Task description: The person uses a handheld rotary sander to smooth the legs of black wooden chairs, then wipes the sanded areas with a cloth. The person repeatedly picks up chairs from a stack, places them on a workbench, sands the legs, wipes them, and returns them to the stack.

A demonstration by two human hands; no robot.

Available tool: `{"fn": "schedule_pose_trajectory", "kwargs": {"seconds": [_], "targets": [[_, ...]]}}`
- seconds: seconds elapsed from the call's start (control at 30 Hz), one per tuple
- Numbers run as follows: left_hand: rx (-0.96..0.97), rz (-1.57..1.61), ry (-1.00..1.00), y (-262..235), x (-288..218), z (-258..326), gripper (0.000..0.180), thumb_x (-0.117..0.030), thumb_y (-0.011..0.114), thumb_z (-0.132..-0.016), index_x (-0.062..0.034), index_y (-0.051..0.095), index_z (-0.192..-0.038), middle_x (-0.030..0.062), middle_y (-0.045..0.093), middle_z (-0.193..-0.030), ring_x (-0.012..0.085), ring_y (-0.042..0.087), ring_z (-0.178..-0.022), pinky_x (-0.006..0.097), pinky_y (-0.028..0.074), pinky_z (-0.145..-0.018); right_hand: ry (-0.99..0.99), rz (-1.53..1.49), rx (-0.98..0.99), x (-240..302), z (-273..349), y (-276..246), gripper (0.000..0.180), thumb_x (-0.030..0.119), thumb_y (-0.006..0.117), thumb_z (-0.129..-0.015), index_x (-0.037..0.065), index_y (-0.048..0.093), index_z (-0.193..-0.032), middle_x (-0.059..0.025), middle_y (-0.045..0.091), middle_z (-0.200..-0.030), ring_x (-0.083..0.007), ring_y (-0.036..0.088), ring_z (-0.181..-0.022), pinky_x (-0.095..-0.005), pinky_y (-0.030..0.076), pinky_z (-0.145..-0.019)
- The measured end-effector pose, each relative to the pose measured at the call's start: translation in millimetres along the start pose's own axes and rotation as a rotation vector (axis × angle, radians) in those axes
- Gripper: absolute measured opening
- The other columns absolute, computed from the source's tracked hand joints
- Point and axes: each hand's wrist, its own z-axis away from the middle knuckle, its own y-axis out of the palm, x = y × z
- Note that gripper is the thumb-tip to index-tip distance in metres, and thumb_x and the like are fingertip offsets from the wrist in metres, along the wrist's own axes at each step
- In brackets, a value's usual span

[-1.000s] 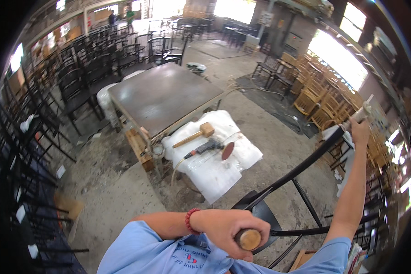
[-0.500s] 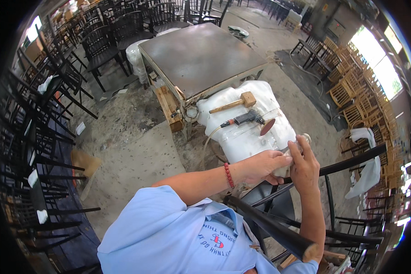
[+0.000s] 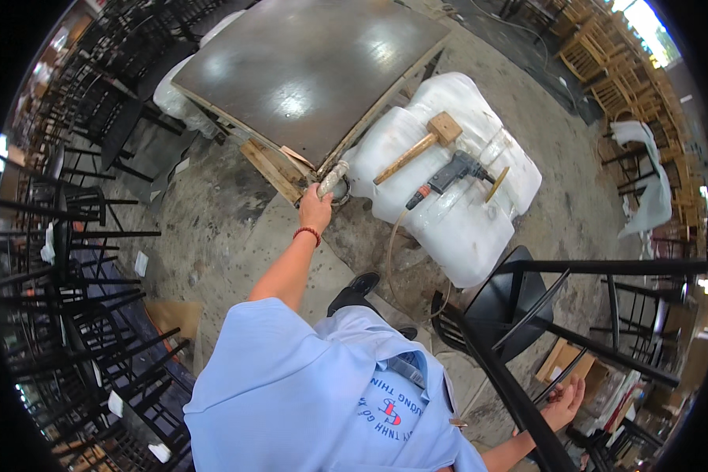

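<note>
My left hand (image 3: 316, 211) reaches to the near corner of the dark-topped table (image 3: 279, 98). Its fingers are closed around a pale, wrinkled, bottle-like thing (image 3: 333, 179), tilted over a round holder (image 3: 341, 193) at that corner. How far it sits inside the holder I cannot tell. At lower right, my right hand (image 3: 562, 403) is beside a black wooden chair (image 3: 519, 393), its fingers apart and loosely bent. One of the chair's bars crosses in front of that forearm. I see nothing held in the right hand.
On a white plastic-wrapped bundle (image 3: 448, 236) lie a wooden mallet (image 3: 417, 149) and a corded power tool (image 3: 452, 173) with a round disc. Its cable hangs to the floor. Black chairs (image 3: 94, 291) crowd the left; unpainted wooden chairs (image 3: 606, 71) line the right.
My hands have come apart. The left moved from the chair to the table corner with the pale thing; the right dropped back beside the chair. My view has shifted too.
</note>
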Motion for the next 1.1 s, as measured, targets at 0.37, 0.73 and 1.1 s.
{"fn": "schedule_pose_trajectory", "kwargs": {"seconds": [0.37,0.73,1.1], "targets": [[-0.070,-0.209,-0.087,24.8,-9.5,-4.8,0.059,-0.042,0.064,-0.082,-0.0020,0.055,-0.125,0.0198,0.059,-0.124,0.0380,0.055,-0.115,0.059,0.035,-0.099,0.058,-0.197,-0.157,-51.7,97.1,-55.9,0.044,0.014,0.062,-0.092,0.004,0.051,-0.133,-0.0118,0.065,-0.118,-0.0118,0.062,-0.078,-0.0220,0.046,-0.063],[-0.086,-0.534,0.033,-10.4,-44.5,72.6,0.086,-0.055,0.063,-0.083,-0.0056,0.034,-0.146,0.0141,0.039,-0.149,0.0326,0.039,-0.136,0.071,0.025,-0.102,0.789,-0.081,-0.460,-201.2,310.6,-174.9,0.034,0.021,0.063,-0.089,0.003,0.059,-0.119,-0.0050,0.064,-0.096,-0.0145,0.059,-0.067,-0.0282,0.047,-0.055],[1.203,-0.473,1.041,103.0,-68.8,358.4,0.046,-0.028,0.066,-0.081,-0.0016,0.060,-0.118,0.0218,0.063,-0.118,0.0357,0.059,-0.113,0.040,0.045,-0.097,1.414,-0.418,-0.687,-302.0,596.2,-144.5,0.015,0.007,0.057,-0.084,-0.004,0.060,-0.092,-0.0150,0.058,-0.072,-0.0249,0.060,-0.053,-0.0354,0.042,-0.038]]}}
